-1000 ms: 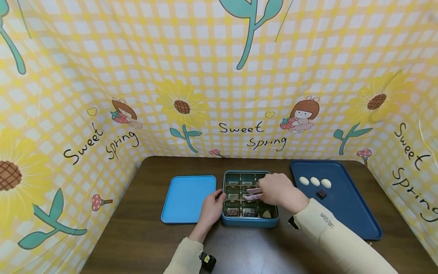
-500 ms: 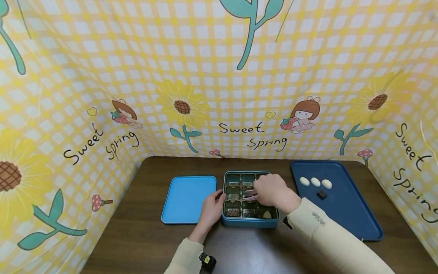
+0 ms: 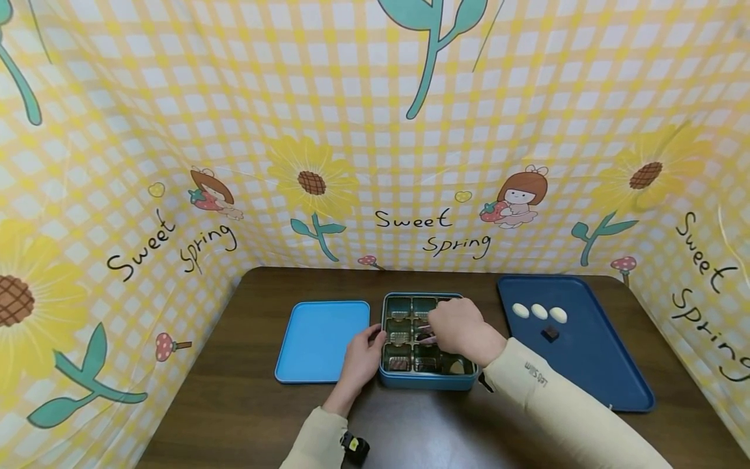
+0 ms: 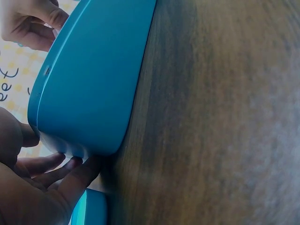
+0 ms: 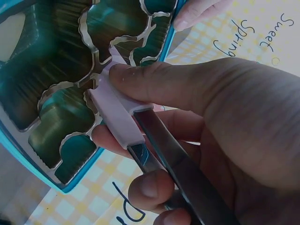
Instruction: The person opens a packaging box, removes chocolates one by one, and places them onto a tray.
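Note:
A blue tin (image 3: 430,380) with a clear divided insert stands at the middle of the table. My left hand (image 3: 363,356) rests its fingertips against the tin's left side, the thumb near the rim in the left wrist view. Over the tin, my right hand (image 3: 463,329) pinches a pair of tongs (image 5: 161,150) with steel arms and pink tips. These tips (image 5: 112,98) point down into the middle of the insert; I cannot tell whether they hold anything. Dark pieces lie in the front left and front middle compartments, a pale piece (image 5: 11,37) in the front right one.
A light blue lid (image 3: 323,342) lies left of the tin. On the right, a dark blue tray (image 3: 592,352) carries three white egg-shaped pieces (image 3: 539,312) and one dark square piece (image 3: 549,334). Behind the wooden table (image 3: 234,404) hangs a yellow checked cloth (image 3: 363,130).
My right hand has shifted a little left over the tin, and less of the tongs' tips shows now. The left hand and the pieces on the tray have stayed put.

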The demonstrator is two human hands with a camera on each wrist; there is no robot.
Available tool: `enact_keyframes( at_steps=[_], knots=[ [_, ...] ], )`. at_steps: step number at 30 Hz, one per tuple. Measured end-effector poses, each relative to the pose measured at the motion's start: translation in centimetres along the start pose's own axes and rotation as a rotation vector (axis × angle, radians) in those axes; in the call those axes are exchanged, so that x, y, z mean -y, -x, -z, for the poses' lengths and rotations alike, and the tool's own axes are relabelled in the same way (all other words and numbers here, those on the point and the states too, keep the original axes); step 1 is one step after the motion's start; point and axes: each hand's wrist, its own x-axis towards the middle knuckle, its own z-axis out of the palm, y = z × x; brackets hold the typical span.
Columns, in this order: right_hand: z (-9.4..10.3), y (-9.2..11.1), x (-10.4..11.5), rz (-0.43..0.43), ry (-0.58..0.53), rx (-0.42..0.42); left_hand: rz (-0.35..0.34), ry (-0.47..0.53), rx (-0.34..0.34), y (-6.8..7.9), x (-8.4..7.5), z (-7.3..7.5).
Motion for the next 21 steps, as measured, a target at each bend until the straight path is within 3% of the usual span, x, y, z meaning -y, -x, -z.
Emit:
enact_keyframes(
  at_steps=[21],
  knots=[
    [-0.15,-0.73,0.40,-0.002,0.008,0.017,0.006,0.002,0.001,-0.06,0.09,-0.05]
  ],
)
